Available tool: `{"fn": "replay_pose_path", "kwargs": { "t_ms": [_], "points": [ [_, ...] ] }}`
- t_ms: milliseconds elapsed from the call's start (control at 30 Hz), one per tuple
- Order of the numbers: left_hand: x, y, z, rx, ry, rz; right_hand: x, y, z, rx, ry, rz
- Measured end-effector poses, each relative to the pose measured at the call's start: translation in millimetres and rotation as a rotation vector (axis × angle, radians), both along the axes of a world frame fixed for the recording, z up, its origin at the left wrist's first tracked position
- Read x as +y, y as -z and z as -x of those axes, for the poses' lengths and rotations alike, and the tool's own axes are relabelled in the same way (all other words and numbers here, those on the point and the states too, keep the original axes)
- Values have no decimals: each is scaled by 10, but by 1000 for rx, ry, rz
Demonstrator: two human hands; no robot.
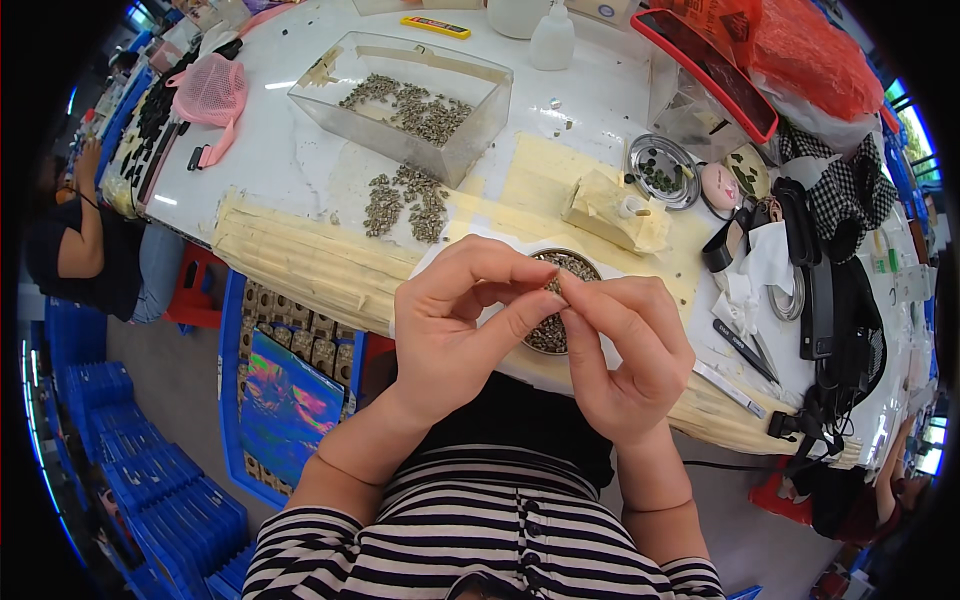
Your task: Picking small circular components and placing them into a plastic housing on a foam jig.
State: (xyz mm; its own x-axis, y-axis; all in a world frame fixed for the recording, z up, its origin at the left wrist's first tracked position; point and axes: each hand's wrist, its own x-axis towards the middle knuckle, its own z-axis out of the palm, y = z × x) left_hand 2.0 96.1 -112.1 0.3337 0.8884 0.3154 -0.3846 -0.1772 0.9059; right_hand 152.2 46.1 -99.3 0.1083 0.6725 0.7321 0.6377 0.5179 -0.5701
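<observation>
My left hand (455, 325) and my right hand (630, 345) meet with thumbs and forefingers pinched together above a round metal-rimmed dish (570, 250). Whatever sits between the fingertips is too small to make out. Small grey-brown metal-looking pieces (545, 336) fill the dish, partly hidden by my hands. Beyond it, similar loose pieces (428, 205) lie in a pile on the table. More of them are spread in a clear rectangular plastic box (470, 150).
A tape-wrapped block (610, 212) stands right of the dish, near a round tin of dark green pieces (683, 192). Tweezers (745, 350) and a flat metal tool (730, 388) lie at right. A blue crate (232, 400) sits below left; a person (85, 235) works at far left.
</observation>
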Motion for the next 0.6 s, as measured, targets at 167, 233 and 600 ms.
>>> {"fn": "replay_pose_path", "kwargs": {
  "t_ms": [167,233,600],
  "points": [
    [1,-23,26,102,-36,-28,26,48,21,-77,35,-11],
    [23,-6,48,95,-46,-58,27,54,29,-104,48,0],
    [89,3,124,-208,330,347,-10,6,37,37,1,-8]
  ]
}}
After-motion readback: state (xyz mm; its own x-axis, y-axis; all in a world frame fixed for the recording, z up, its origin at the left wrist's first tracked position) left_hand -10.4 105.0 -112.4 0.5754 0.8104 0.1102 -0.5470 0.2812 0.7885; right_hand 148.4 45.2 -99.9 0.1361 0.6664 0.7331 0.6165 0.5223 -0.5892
